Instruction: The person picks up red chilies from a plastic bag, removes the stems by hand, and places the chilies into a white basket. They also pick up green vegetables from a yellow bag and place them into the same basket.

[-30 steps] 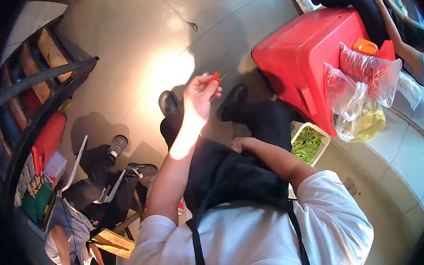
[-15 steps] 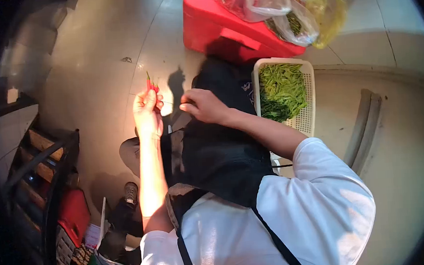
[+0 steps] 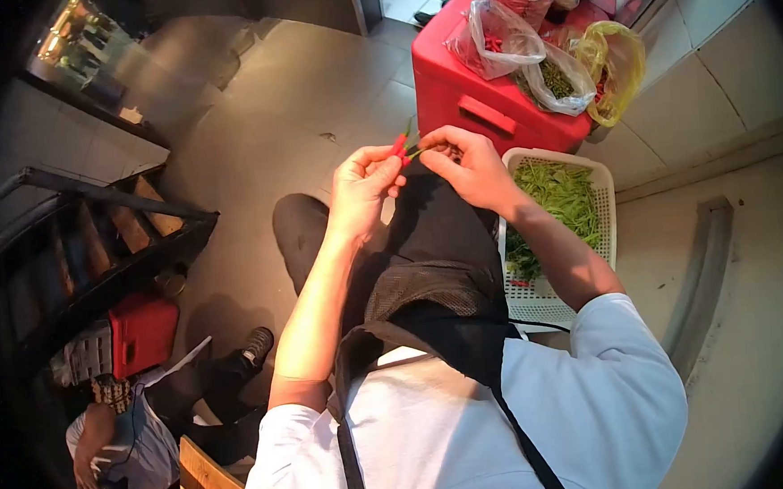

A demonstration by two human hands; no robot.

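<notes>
My left hand (image 3: pixel 363 186) holds a small red chili (image 3: pixel 398 144) with a green stem, raised above my lap. The fingertips of my right hand (image 3: pixel 465 164) pinch the green stem end of the same chili, so both hands meet at it. I sit in a white shirt and a dark apron, knees pointing away from me. A white perforated basket (image 3: pixel 589 165) with green stems and vegetable trimmings stands on the floor just right of my right forearm.
A red plastic box (image 3: pixel 472 96) ahead carries several plastic bags (image 3: pixel 504 31) of chilies and greens. Wooden stairs with a dark rail (image 3: pixel 103 217) rise on the left. Another person (image 3: pixel 126 440) sits at lower left beside a red container (image 3: pixel 143 330).
The view swung back toward the red box. My right hand rose from my lap and came to the chili in my left hand, now pinching its stem.
</notes>
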